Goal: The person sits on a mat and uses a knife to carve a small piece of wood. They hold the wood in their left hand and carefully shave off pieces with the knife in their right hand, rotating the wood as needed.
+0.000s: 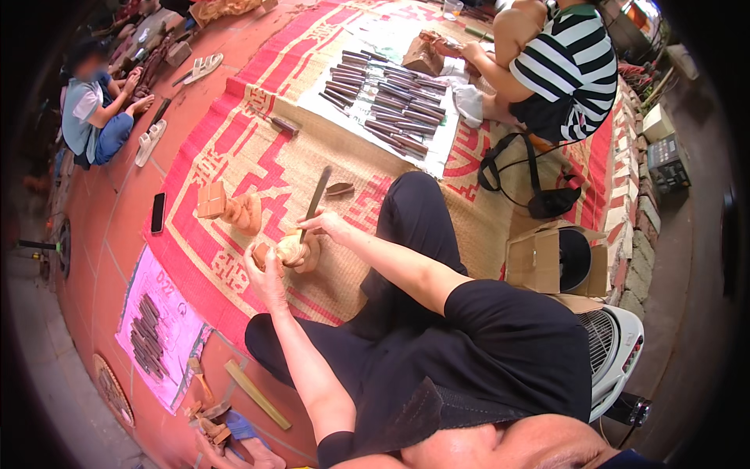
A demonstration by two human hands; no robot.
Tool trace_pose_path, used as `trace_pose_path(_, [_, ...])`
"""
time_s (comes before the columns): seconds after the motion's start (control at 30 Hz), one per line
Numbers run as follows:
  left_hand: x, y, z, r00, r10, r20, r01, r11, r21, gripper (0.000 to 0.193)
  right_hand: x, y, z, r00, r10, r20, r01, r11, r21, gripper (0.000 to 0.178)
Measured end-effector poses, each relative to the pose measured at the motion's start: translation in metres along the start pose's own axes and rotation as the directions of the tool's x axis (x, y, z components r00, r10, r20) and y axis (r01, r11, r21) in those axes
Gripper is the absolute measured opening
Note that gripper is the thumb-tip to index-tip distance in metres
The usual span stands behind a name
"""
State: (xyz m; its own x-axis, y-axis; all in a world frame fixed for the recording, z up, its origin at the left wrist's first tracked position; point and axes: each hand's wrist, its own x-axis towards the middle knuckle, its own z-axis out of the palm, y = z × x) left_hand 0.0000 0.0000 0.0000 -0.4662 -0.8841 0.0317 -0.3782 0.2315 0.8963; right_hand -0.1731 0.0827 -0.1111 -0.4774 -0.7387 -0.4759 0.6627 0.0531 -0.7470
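Observation:
My left hand [268, 273] is closed round a pale carved wooden piece [294, 248] with rounded forms, held low over the mat in front of my folded legs. In my right hand [326, 225] is a long, flat, dark file [317, 191], pinched near its lower end, which meets the top of the carving. Its other end points away from me. Just beyond my left hand stands a second carved wooden piece [244, 213] with a squared block at one end. A small dark brown boat-shaped wooden piece [340, 189] lies to the right of the file.
Many dark-handled carving tools [402, 98] lie on a white sheet; others [148, 336] rest on a pink sheet. A phone [158, 213] is at left, a chisel [283, 125] ahead. A person in stripes [566, 70] sits far right; another [98, 113] far left. A cardboard box [535, 262] is at right.

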Motion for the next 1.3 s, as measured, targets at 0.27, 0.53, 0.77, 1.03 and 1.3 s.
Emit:
trace_pose_path(0.27, [0.013, -0.013, -0.002, 0.999, -0.024, -0.021, 0.024, 1.000, -0.013, 0.051, 0.001, -0.004, 0.008, 0.997, -0.053, 0.052, 0.055, 0.998, -0.035, 0.026])
trace_pose_path(0.53, [-0.001, -0.010, -0.002, 0.998, 0.045, -0.035, -0.044, 0.999, 0.008, 0.049, -0.001, 0.009, -0.001, 0.994, -0.006, -0.111, 0.017, 0.995, 0.098, 0.028])
trace_pose_path(0.77, [0.000, 0.003, 0.006, 0.999, 0.040, -0.037, -0.039, 0.999, 0.022, 0.050, 0.016, 0.011, -0.008, 0.985, -0.036, -0.167, 0.046, 0.997, 0.057, 0.022])
trace_pose_path(1.03, [0.001, 0.002, -0.003, 0.999, -0.029, -0.034, 0.030, 0.999, 0.020, 0.051, -0.014, 0.000, 0.027, 0.993, -0.116, 0.016, 0.116, 0.993, -0.002, 0.024])
trace_pose_path(1.3, [0.002, 0.000, -0.003, 0.998, 0.001, -0.056, 0.000, 1.000, 0.017, 0.050, -0.017, -0.006, 0.020, 0.989, -0.076, 0.130, 0.064, 0.993, 0.099, 0.026])
